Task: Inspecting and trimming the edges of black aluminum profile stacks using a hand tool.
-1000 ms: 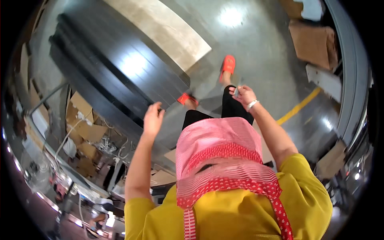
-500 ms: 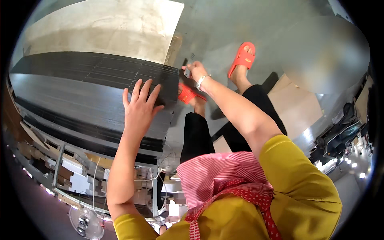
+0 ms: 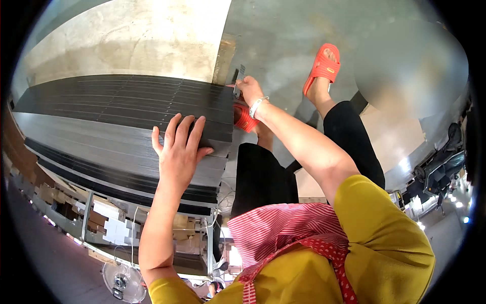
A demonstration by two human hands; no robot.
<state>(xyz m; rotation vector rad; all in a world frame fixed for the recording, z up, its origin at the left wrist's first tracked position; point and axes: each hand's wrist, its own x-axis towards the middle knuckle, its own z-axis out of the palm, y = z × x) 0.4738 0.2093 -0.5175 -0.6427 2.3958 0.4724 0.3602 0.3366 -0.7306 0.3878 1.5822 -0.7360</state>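
Observation:
A stack of long dark grey strips or panels [image 3: 101, 104] lies to my left, with thin lines between its layers. My left hand [image 3: 177, 149] rests on it near its right end, fingers spread and holding nothing. Beyond that end, my right hand [image 3: 250, 91] is closed around a small flat grey metal tool [image 3: 240, 81], held beside the stack's far right corner. Its exact kind is too small to make out. A bracelet [image 3: 257, 105] circles my right wrist.
A large pale board [image 3: 131, 45] lies beyond the stack. My feet, in red sandals [image 3: 324, 63], stand on the grey floor. Brown cardboard [image 3: 390, 131] is on the right. A metal-framed rack [image 3: 87, 218] with boxes and a clear fan [image 3: 121, 281] are at the lower left.
The stack sits slightly lower and further right in view, and both hands have shifted slightly with it. My left hand stays spread on the stack; my right keeps its hold on the tool.

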